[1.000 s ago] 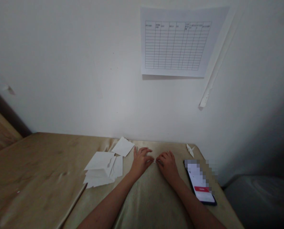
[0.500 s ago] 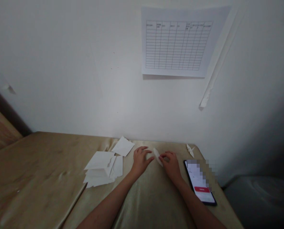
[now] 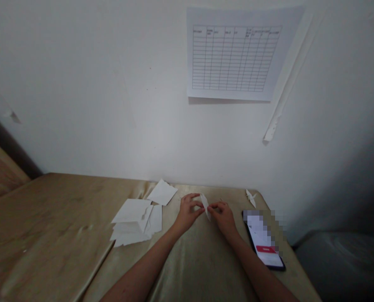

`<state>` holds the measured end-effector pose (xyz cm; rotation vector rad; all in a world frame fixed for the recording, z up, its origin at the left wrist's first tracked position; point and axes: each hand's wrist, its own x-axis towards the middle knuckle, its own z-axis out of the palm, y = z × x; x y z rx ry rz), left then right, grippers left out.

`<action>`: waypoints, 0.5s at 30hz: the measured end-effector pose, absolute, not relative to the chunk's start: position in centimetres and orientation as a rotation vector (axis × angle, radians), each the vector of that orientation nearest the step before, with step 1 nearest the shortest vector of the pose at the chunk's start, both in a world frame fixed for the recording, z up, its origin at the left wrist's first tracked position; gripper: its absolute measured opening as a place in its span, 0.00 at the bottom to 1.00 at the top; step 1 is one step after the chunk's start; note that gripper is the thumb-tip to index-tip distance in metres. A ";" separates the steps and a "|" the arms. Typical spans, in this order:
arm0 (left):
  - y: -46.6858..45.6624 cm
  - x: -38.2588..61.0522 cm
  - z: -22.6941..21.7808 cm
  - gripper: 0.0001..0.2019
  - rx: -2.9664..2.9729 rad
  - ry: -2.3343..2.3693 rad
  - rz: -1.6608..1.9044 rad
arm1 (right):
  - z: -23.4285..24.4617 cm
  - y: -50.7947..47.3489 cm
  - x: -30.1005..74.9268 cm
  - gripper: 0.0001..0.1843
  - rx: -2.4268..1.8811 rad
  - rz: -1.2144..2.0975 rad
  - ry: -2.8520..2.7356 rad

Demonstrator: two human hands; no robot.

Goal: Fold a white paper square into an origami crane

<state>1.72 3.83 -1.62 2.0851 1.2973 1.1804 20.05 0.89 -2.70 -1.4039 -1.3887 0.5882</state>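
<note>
A small folded piece of white paper (image 3: 205, 203) stands tilted between my two hands above the gold-brown padded surface (image 3: 199, 268). My left hand (image 3: 188, 209) has its thumb and fingers closed on the paper's left side. From the right, my right hand (image 3: 222, 214) pinches the paper between thumb and forefinger. To the left of my left hand lies a loose pile of white paper sheets (image 3: 132, 211), some folded or torn. Behind that pile rest more square white sheets (image 3: 162, 192).
Right of my right arm lies a phone (image 3: 262, 243) with its screen lit. A small folded paper figure (image 3: 251, 198) sits behind it near the corner. On the white wall (image 3: 111, 105) hangs a printed table sheet (image 3: 231, 58). A dark rounded object (image 3: 341, 264) stands at lower right.
My left hand has moved right and now grips the folded paper, which only my right hand held before. The paper has shifted slightly left and stands more upright.
</note>
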 end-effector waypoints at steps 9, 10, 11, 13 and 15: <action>3.7 1.6 -1.5 0.03 2.080 1.256 1.203 | -2.9 1.1 20.1 0.12 -1.389 0.628 -1.443; 3.7 1.6 -1.5 0.03 2.082 1.255 1.198 | -2.9 1.1 20.2 0.12 -1.391 0.630 -1.445; 3.7 1.6 -1.5 0.03 2.082 1.256 1.193 | -2.9 1.1 20.2 0.12 -1.395 0.629 -1.443; 3.8 1.6 -1.5 0.03 2.080 1.261 1.181 | -3.0 1.2 20.2 0.12 -1.400 0.623 -1.440; 3.8 1.6 -1.4 0.03 2.076 1.265 1.168 | -3.0 1.2 20.2 0.12 -1.402 0.615 -1.436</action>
